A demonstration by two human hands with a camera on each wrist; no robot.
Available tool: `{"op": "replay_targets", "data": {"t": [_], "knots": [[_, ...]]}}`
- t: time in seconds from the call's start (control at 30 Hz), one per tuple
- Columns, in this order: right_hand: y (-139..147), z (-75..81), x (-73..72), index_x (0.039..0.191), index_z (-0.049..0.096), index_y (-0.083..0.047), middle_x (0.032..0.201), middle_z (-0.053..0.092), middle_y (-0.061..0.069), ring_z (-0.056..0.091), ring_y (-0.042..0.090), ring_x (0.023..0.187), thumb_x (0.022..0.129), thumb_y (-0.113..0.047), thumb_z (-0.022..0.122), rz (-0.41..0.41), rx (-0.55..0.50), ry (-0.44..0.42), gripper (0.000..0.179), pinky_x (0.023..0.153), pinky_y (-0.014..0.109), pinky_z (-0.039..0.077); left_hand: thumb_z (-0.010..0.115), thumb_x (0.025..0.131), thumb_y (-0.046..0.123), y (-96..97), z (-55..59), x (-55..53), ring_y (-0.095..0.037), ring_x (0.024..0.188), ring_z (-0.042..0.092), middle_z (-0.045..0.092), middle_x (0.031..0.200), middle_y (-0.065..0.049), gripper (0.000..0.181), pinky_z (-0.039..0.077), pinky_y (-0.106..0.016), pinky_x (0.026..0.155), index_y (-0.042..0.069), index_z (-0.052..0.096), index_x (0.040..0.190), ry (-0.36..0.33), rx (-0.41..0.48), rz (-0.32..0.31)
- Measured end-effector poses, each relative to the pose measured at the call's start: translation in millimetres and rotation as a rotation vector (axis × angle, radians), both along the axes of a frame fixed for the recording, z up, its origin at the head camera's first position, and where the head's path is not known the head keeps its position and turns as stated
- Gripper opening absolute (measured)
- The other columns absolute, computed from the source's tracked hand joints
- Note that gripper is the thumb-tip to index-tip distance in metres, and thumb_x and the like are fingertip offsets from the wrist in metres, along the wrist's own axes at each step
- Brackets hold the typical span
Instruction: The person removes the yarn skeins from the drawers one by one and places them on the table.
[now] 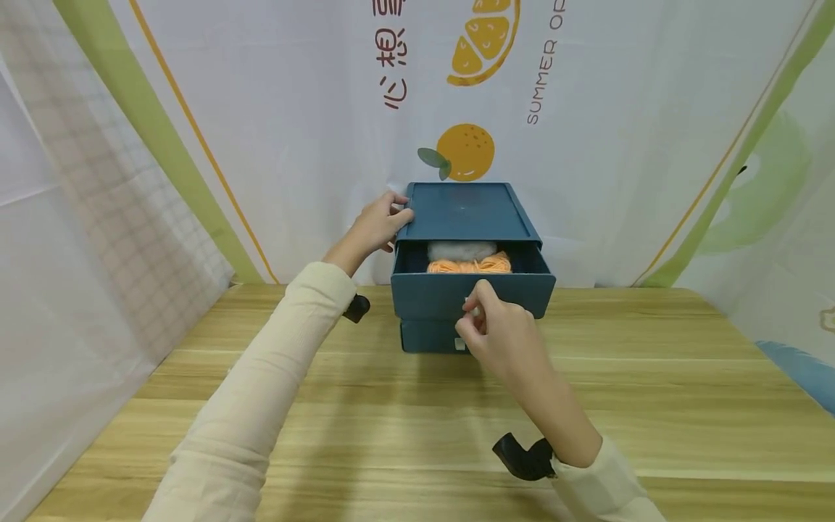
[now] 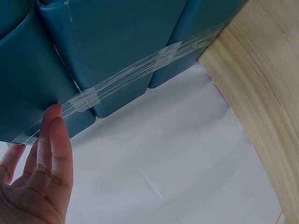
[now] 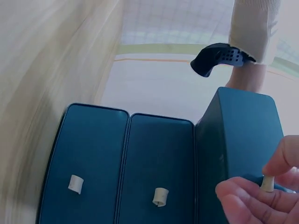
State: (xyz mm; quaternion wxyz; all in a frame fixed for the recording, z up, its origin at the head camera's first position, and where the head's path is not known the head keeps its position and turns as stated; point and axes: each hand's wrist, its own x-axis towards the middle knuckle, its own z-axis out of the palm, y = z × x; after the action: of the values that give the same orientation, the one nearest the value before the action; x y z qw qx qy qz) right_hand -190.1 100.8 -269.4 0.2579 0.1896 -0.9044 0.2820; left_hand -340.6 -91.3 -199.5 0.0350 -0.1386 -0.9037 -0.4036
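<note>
A dark blue drawer cabinet [image 1: 463,210] stands on the table, its top drawer [image 1: 427,296] pulled out. Inside that drawer lie a skein of orange yarn [image 1: 466,267] and a pale grey fluffy bundle [image 1: 462,251]. My left hand [image 1: 377,223] touches the cabinet's left side and upper edge; the left wrist view shows its fingers [image 2: 60,154] fairly straight against the side. At the drawer's front, my right hand [image 1: 502,326] pinches a small whitish pull tab [image 3: 267,183] between thumb and finger.
Two lower drawers are closed, with whitish tabs [image 3: 160,197] on their fronts. Clear tape [image 2: 126,77] runs along the cabinet's side. A wooden table [image 1: 365,435] lies beneath, and a white printed curtain [image 1: 313,145] hangs behind. Black wrist mounts [image 1: 525,458] stick out from the sleeves.
</note>
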Motion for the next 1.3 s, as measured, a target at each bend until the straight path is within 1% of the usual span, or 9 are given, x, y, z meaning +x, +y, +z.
{"op": "replay_targets", "data": {"t": [0.17, 0.33, 0.4, 0.47, 0.63, 0.83, 0.93, 1.2, 1.3], "knots": [[0, 3.1, 8.5, 0.087, 0.053, -0.009, 0.057, 0.053, -0.003, 0.037, 0.007, 0.043, 0.082, -0.005, 0.058, -0.002, 0.036, 0.002, 0.007, 0.042, 0.021, 0.033, 0.041, 0.096, 0.03, 0.0, -0.4, 0.0, -0.026, 0.081, 0.059, 0.051, 0.133, -0.012, 0.047, 0.056, -0.036, 0.066, 0.011, 0.037, 0.138, 0.006, -0.003, -0.001], [0, 7.3, 17.3, 0.082, 0.052, -0.01, 0.053, 0.048, -0.007, 0.032, 0.006, 0.04, 0.082, -0.006, 0.056, 0.03, 0.089, 0.022, 0.006, 0.041, 0.02, 0.029, 0.041, 0.095, 0.03, -2.2, -0.9, 0.5, -0.026, 0.081, 0.059, 0.053, 0.13, -0.013, 0.047, 0.056, -0.036, 0.066, 0.012, 0.037, 0.138, 0.005, 0.007, 0.009], [1, 9.1, 20.5, 0.082, 0.052, -0.011, 0.051, 0.045, -0.009, 0.031, 0.005, 0.04, 0.082, -0.007, 0.056, 0.044, 0.108, 0.017, 0.006, 0.041, 0.02, 0.027, 0.041, 0.095, 0.03, -2.5, -0.9, 0.3, -0.026, 0.081, 0.059, 0.053, 0.13, -0.013, 0.047, 0.056, -0.036, 0.066, 0.012, 0.037, 0.138, 0.007, 0.006, 0.014], [1, 11.4, 23.7, 0.082, 0.052, -0.012, 0.051, 0.043, -0.009, 0.031, 0.005, 0.04, 0.082, -0.008, 0.057, 0.054, 0.124, -0.008, 0.007, 0.041, 0.02, 0.027, 0.041, 0.095, 0.03, -2.1, -0.7, 0.2, -0.026, 0.082, 0.059, 0.053, 0.13, -0.013, 0.047, 0.056, -0.036, 0.066, 0.012, 0.037, 0.138, 0.008, 0.002, 0.016], [5, 18.0, 30.6, 0.083, 0.051, -0.015, 0.054, 0.045, -0.01, 0.035, 0.004, 0.043, 0.084, -0.011, 0.058, 0.1, 0.146, -0.099, 0.008, 0.044, 0.02, 0.031, 0.041, 0.095, 0.03, -1.0, -1.6, 0.9, -0.027, 0.084, 0.059, 0.052, 0.132, -0.013, 0.047, 0.056, -0.035, 0.066, 0.011, 0.036, 0.138, 0.001, 0.001, 0.008], [11, 24.4, 37.9, 0.085, 0.053, -0.017, 0.057, 0.049, -0.012, 0.036, 0.002, 0.044, 0.085, -0.01, 0.057, 0.165, 0.192, -0.154, 0.008, 0.045, 0.02, 0.034, 0.04, 0.095, 0.031, -0.1, -2.0, 1.8, -0.027, 0.084, 0.059, 0.051, 0.132, -0.014, 0.048, 0.056, -0.036, 0.067, 0.011, 0.036, 0.138, -0.003, 0.01, 0.005], [13, 27.6, 41.1, 0.086, 0.053, -0.018, 0.059, 0.051, -0.014, 0.038, 0.001, 0.046, 0.085, -0.011, 0.057, 0.181, 0.219, -0.186, 0.008, 0.048, 0.019, 0.036, 0.04, 0.095, 0.031, 0.3, -2.4, 0.6, -0.027, 0.083, 0.059, 0.051, 0.132, -0.013, 0.048, 0.056, -0.037, 0.067, 0.011, 0.036, 0.138, -0.003, 0.012, 0.006], [16, 32.7, 51.5, 0.086, 0.054, -0.02, 0.064, 0.054, -0.017, 0.041, -0.004, 0.05, 0.084, -0.012, 0.057, 0.238, 0.268, -0.19, 0.009, 0.05, 0.017, 0.038, 0.04, 0.095, 0.03, 0.3, -2.0, 0.0, -0.025, 0.08, 0.058, 0.052, 0.132, -0.013, 0.047, 0.056, -0.036, 0.067, 0.01, 0.036, 0.138, 0.005, 0.009, 0.004], [16, 33.3, 53.0, 0.086, 0.053, -0.021, 0.063, 0.052, -0.018, 0.039, -0.004, 0.048, 0.085, -0.012, 0.058, 0.237, 0.278, -0.181, 0.01, 0.049, 0.017, 0.037, 0.04, 0.095, 0.03, 0.5, -1.8, -0.4, -0.026, 0.081, 0.058, 0.051, 0.132, -0.014, 0.048, 0.056, -0.036, 0.067, 0.01, 0.036, 0.138, 0.003, 0.01, 0.001]]}}
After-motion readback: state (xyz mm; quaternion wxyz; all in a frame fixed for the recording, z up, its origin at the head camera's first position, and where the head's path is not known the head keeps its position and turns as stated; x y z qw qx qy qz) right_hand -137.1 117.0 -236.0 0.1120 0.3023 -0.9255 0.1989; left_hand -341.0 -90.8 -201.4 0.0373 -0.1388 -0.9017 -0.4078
